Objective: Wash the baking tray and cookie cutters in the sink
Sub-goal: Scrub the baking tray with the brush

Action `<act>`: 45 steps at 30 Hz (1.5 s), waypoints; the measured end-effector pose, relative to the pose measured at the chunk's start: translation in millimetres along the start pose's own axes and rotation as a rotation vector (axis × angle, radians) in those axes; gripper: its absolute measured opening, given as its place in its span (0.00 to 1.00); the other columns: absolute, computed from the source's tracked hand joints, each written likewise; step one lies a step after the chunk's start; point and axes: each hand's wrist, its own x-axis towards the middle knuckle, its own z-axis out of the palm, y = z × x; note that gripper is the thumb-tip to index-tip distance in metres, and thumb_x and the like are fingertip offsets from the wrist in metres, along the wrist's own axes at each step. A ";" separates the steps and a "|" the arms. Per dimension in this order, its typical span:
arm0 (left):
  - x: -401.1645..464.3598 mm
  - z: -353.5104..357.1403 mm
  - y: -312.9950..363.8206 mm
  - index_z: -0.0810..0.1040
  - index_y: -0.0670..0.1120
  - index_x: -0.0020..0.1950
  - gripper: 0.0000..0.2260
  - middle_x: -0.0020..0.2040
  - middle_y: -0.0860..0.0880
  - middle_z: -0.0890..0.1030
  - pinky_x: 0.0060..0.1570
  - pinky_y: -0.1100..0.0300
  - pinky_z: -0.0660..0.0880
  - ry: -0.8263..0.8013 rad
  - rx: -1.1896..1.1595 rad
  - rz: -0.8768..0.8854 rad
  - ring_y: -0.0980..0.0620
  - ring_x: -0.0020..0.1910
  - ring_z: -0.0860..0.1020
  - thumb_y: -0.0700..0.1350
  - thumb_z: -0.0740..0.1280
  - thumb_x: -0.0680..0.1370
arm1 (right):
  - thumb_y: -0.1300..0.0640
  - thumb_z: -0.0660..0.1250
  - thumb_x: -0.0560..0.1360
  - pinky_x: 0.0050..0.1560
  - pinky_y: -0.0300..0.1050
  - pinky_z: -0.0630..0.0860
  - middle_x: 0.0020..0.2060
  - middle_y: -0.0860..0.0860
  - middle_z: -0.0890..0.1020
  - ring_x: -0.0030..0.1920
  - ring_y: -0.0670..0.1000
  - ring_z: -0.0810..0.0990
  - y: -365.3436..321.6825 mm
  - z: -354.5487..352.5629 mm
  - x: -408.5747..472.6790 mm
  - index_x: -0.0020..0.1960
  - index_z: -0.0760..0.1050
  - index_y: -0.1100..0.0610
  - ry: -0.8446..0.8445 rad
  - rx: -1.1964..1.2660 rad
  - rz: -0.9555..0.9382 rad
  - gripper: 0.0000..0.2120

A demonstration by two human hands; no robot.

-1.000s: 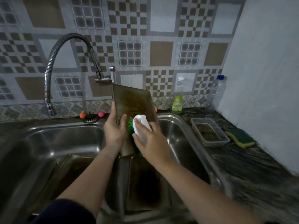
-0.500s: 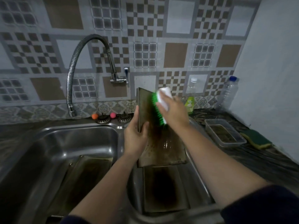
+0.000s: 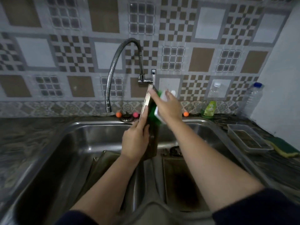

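The left hand is gripping a baking tray, fingers running up its near edge and thumb wrapped against the lower part. The tray is standing almost on edge, turned so that mostly its thin rim is showing, its top corner reaching up just under the faucet outlet and its bottom hanging over the divider of the double sink. The right hand is closing around a white-backed brush with green bristles, pressing the bristles against the tray's right face; the index finger is stretching straight up along the tray toward its top corner, while the other fingers are curling over the brush back. Two more dark trays are lying in the sink, one in the left basin and one in the right basin. On the counter to the right, a clear container is sitting just beside a green and yellow sponge. A green soap bottle and a clear bottle are standing by the tiled wall.
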 end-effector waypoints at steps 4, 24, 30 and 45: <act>5.2 -17.1 4.7 0.55 0.54 0.77 0.33 0.45 0.44 0.81 0.22 0.54 0.74 -0.030 0.255 0.031 0.41 0.27 0.78 0.41 0.65 0.76 | 0.25 0.62 0.64 0.65 0.55 0.66 0.72 0.51 0.67 0.70 0.57 0.67 -37.3 -3.7 7.2 0.75 0.60 0.49 -0.086 -0.045 0.019 0.46; -71.7 -67.5 -142.6 0.43 0.64 0.76 0.31 0.73 0.46 0.67 0.68 0.50 0.64 -0.459 -0.153 -0.829 0.44 0.70 0.68 0.64 0.55 0.78 | 0.47 0.66 0.76 0.57 0.41 0.67 0.71 0.50 0.69 0.69 0.50 0.68 28.0 62.7 -25.7 0.70 0.70 0.47 -0.272 0.230 0.066 0.22; -92.1 -62.6 -161.2 0.43 0.64 0.76 0.31 0.71 0.45 0.69 0.65 0.45 0.68 -0.455 -0.064 -0.924 0.43 0.67 0.70 0.65 0.54 0.78 | 0.37 0.70 0.69 0.64 0.47 0.67 0.71 0.49 0.70 0.69 0.52 0.69 49.5 69.2 -21.0 0.71 0.68 0.45 -0.225 -0.076 -0.026 0.33; -133.0 -39.9 -185.3 0.35 0.59 0.76 0.50 0.70 0.40 0.63 0.62 0.45 0.69 -0.817 0.248 -1.117 0.39 0.68 0.66 0.60 0.71 0.71 | 0.38 0.73 0.66 0.59 0.47 0.71 0.63 0.55 0.72 0.63 0.57 0.74 95.4 60.6 -33.7 0.72 0.66 0.41 -0.193 -0.380 -0.076 0.36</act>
